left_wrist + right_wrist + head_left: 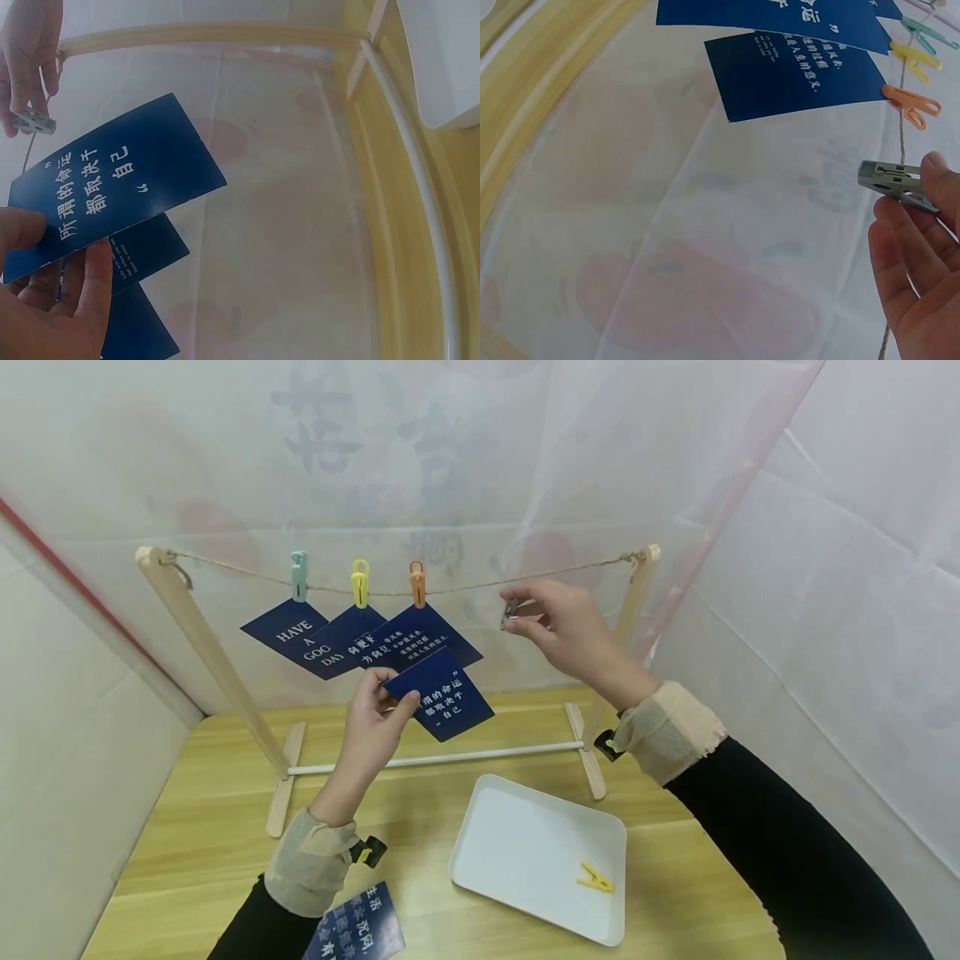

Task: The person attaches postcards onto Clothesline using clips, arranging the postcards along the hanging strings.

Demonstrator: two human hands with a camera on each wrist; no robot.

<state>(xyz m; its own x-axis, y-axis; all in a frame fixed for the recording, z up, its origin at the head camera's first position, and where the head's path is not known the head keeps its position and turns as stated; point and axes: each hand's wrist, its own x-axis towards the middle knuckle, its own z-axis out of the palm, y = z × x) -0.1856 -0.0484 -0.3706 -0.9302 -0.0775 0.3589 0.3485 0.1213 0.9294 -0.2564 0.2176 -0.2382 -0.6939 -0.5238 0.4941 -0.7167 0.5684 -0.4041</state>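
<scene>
My left hand [375, 714] pinches a dark blue card [457, 706] with white writing by its left corner, thumb in front. The card is below the twine and partly overlaps the hung cards. A grey clothespin [892, 180] is between the thumb and fingers of my right hand [566, 622], close to the twine [480, 586] and right of the other pins. Three blue cards [281, 631] hang overlapping from the twine under a teal clothespin [299, 577], a yellow clothespin [360, 583] and an orange clothespin [417, 583].
The twine runs between two wooden posts [217, 668], joined low down by a white rod [480, 755]. In front, a white tray [517, 835] holds a yellow clothespin [596, 878]. Another blue card [363, 927] lies on the wooden table [187, 860] at the near edge.
</scene>
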